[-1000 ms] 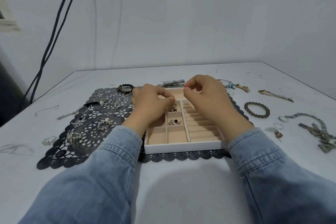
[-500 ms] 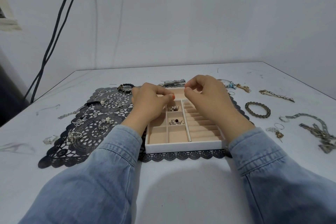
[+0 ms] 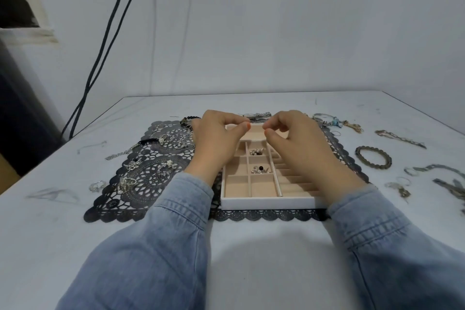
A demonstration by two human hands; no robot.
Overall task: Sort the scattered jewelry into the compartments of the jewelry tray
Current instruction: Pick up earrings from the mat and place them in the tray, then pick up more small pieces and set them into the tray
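Over the tray's (image 3: 266, 202) 12 o'clock end, the left hand (image 3: 216, 139) and right hand (image 3: 295, 145) curl their fingers, thumb against forefinger; I cannot tell whether they pinch anything. Loose rings (image 3: 127, 184) lie at its 9 o'clock and a bracelet (image 3: 373, 157) at 3 o'clock.

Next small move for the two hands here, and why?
Probably lower the left hand and right hand toward the wide far compartment of the white, beige-lined jewelry tray: both pinch fingertips above it, though anything held is too fine to see.
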